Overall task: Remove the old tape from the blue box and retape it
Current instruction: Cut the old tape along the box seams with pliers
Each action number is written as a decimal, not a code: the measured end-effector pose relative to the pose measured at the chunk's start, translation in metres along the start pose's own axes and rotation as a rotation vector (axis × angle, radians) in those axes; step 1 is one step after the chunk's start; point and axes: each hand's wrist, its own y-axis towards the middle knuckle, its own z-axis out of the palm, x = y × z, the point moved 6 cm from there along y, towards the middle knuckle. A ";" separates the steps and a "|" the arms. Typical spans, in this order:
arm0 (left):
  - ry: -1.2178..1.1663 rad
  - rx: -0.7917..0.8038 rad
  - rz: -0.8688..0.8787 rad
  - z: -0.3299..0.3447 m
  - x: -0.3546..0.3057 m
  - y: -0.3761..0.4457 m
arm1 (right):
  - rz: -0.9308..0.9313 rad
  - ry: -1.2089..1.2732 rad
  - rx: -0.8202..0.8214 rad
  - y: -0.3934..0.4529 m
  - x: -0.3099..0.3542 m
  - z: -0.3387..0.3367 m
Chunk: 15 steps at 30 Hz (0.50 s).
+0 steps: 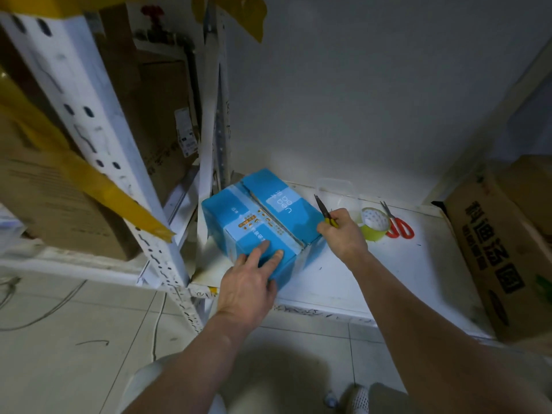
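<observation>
On the white lower shelf [373, 273], toward its left end: 1 blue printed cardboard box [263, 222], top face up, set at an angle to the shelf edge. Pale old tape strip [280, 225] runs along the centre seam of the top flaps and down the near side; the seam appears partly parted at the far end.

Left hand [248, 282]: laid on the near top corner of the box, fingers straight and spread flat on the lid, thumb down the front face. Grip wide, pressing, nothing held.

Right hand [340, 231]: at the right edge of the box, fingers curled round a small pair of scissors with yellow handles [327, 212]. Dark blades point up and away from the person, above the box's right side; whether the blades are parted cannot be told. Grip narrow, closed on the handles.

Just right of the right hand, on the shelf: 1 roll of tape with yellowish-green side and white core [373, 224], lying tilted. Touching or just beside it: 1 pair of red-handled scissors [398, 225], flat, blades pointing toward the wall. Behind the roll: 1 clear plastic container [334, 188], contents indistinct.

Right end of the shelf: 1 large brown cardboard carton with black printed characters [495, 252].

Left: white perforated metal shelving upright [98, 138], brown cartons stacked behind it.
</observation>
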 end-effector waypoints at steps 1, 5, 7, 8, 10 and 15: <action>-0.017 -0.012 -0.017 -0.002 0.002 -0.003 | 0.002 -0.003 -0.005 -0.006 -0.001 0.000; 0.005 -0.036 -0.089 -0.006 0.014 -0.006 | 0.015 -0.002 -0.001 -0.029 -0.006 0.002; -0.017 -0.052 -0.124 -0.008 0.018 -0.004 | 0.025 0.018 -0.003 -0.039 -0.009 0.002; -0.034 -0.053 -0.141 -0.009 0.018 -0.004 | 0.032 0.030 -0.008 -0.044 -0.011 0.001; -0.057 -0.034 -0.176 -0.010 0.020 -0.001 | 0.049 0.071 -0.018 -0.052 -0.016 0.002; -0.073 0.027 -0.203 -0.010 0.020 0.008 | 0.061 0.166 -0.005 -0.067 -0.022 0.004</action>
